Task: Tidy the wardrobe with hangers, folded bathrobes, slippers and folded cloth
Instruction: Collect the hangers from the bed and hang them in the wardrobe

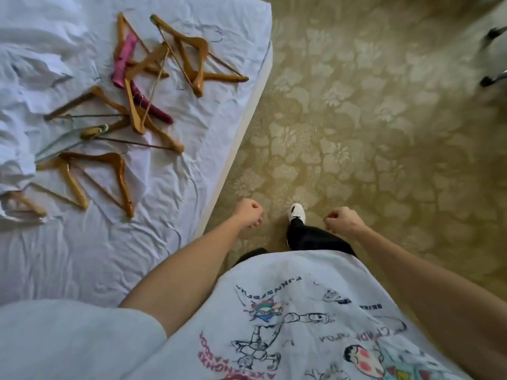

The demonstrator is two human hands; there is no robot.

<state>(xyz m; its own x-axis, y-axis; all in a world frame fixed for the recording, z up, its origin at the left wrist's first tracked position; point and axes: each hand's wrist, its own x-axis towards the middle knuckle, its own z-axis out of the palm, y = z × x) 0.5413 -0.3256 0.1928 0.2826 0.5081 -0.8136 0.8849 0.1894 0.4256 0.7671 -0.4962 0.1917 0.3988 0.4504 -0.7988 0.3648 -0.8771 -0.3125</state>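
Several wooden hangers (192, 58) lie scattered on the white bed (82, 256) at the left, mixed with two pink padded hangers (124, 60) and a clear plastic one (59, 145). White cloth (33, 69) is bunched at the bed's upper left. My left hand (249, 212) hangs over the carpet just off the bed's edge, fingers curled, holding nothing. My right hand (341, 220) hangs to the right of it, fingers loosely curled and empty. Both hands are well below and right of the hangers.
A patterned yellowish carpet (370, 119) covers the floor at the right. My foot in a white shoe (296, 212) steps between my hands. Dark chair casters (491, 58) show at the upper right edge, blurred.
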